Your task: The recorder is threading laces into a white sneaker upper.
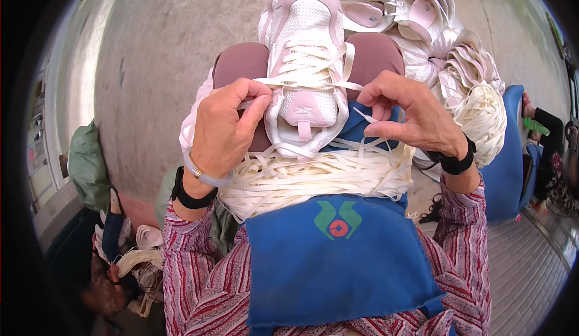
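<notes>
A white and pink sneaker upper (307, 19) rests across my knees, its toe pointing away from me. A flat cream shoelace (304, 58) crisscrosses its front, and one strand runs sideways over the tongue (307, 108). At the left of the tongue, my left hand (224, 125) is closed, pinching the lace between thumb and fingers. Over on the right, my right hand (419, 113) is closed on the lace's other end, with a pale tip sticking out by the thumb. A thick bundle of loose cream laces (313, 176) lies across my lap, below the shoe.
Stacks of white and pink uppers (422, 16) lie on the floor (187, 28) at the far right. Beside them hangs a cream lace bundle (482, 119) near a blue chair (503, 167). A green sack (89, 167) stands left. Other people sit at both edges.
</notes>
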